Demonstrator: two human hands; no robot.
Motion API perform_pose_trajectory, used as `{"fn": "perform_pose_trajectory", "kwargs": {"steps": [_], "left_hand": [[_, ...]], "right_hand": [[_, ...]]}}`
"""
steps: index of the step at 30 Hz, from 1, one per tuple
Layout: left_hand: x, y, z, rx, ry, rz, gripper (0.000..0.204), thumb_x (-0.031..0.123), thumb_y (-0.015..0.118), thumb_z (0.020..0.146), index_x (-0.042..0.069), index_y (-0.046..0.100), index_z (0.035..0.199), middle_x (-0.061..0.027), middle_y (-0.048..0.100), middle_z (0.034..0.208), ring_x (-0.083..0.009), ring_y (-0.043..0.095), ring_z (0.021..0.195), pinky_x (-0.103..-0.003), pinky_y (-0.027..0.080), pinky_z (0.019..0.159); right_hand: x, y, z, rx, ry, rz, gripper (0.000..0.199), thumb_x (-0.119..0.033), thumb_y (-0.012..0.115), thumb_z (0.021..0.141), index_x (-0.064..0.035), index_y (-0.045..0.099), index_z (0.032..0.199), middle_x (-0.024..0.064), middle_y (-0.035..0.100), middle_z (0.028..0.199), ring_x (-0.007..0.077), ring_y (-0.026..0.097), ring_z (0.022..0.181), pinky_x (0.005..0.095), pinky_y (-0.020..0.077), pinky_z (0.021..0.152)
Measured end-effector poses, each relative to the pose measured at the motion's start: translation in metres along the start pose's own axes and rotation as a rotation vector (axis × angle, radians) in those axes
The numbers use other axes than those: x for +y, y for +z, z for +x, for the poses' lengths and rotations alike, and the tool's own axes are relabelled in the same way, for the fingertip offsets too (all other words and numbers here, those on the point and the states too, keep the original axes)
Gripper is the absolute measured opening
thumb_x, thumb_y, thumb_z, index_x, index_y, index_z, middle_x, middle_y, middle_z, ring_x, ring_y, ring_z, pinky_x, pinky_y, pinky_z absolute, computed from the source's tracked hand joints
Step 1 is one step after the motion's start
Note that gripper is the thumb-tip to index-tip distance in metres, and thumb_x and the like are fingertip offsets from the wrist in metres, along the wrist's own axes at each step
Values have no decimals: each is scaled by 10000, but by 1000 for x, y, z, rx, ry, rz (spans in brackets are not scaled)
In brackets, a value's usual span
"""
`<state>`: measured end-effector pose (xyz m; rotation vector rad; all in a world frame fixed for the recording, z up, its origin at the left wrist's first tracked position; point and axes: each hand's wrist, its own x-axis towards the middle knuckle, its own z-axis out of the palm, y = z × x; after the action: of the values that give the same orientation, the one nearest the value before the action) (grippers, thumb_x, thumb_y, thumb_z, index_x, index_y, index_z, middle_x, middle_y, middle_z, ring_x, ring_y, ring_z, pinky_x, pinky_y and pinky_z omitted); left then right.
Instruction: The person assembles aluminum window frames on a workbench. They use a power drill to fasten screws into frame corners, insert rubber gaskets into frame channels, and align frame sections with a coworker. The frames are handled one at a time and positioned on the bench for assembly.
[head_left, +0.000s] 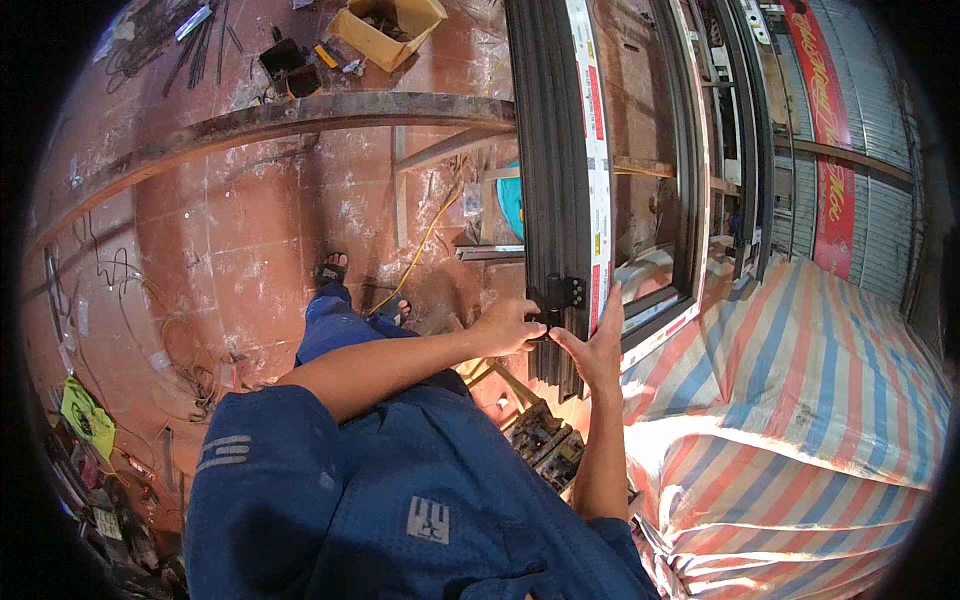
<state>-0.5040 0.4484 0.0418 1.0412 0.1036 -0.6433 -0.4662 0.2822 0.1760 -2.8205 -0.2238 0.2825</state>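
A dark metal window or door frame [552, 190] with long grooves lies in front of me, and a black hinge [563, 292] sits on its near end. At the hinge's lower end, the fingers of my left hand [508, 327] are pinched together; whatever small part is between them is hidden. My right hand [597, 348] meets it from the right. Its thumb presses close to the left fingertips, and its other fingers stretch along the frame's side, which carries white printed protective tape [597, 150].
More dark frames [740, 150] stand to the right. Striped plastic sheeting [800, 370] covers something at the lower right. A long beam [270, 118] crosses on the left above the tiled floor [240, 230]. A cardboard box [388, 28] and a yellow cable [425, 235] lie beyond.
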Motion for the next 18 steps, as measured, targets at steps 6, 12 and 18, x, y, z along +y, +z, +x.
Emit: {"fn": "perform_pose_trajectory", "kwargs": {"steps": [6,12,18], "left_hand": [[-11,-23,9,120,24,469,487,465,846,908,-1,762,1021,-113,705,724,-216,706,679,-404,538,649],[-41,-20,28,-16,-35,122,555,523,844,910,11,776,1114,-85,733,785,-172,678,725,-372,535,692],[-66,-10,39,-71,-18,-80,509,447,838,953,10,781,1209,-43,775,963,-136,691,834,-317,570,736]], "right_hand": [[-4,2,-3,10,40,-81,1455,-466,1011,626,58,165,1688,347,281,1698,485,306,1575,516,281,1288],[-7,3,-8,31,-26,-175,1402,-444,1006,661,5,182,1703,316,411,1575,478,437,1455,516,388,1197],[5,-4,-2,-24,4,-47,1265,-330,985,739,-22,230,1705,264,477,1448,438,538,1284,457,467,1093]]}}
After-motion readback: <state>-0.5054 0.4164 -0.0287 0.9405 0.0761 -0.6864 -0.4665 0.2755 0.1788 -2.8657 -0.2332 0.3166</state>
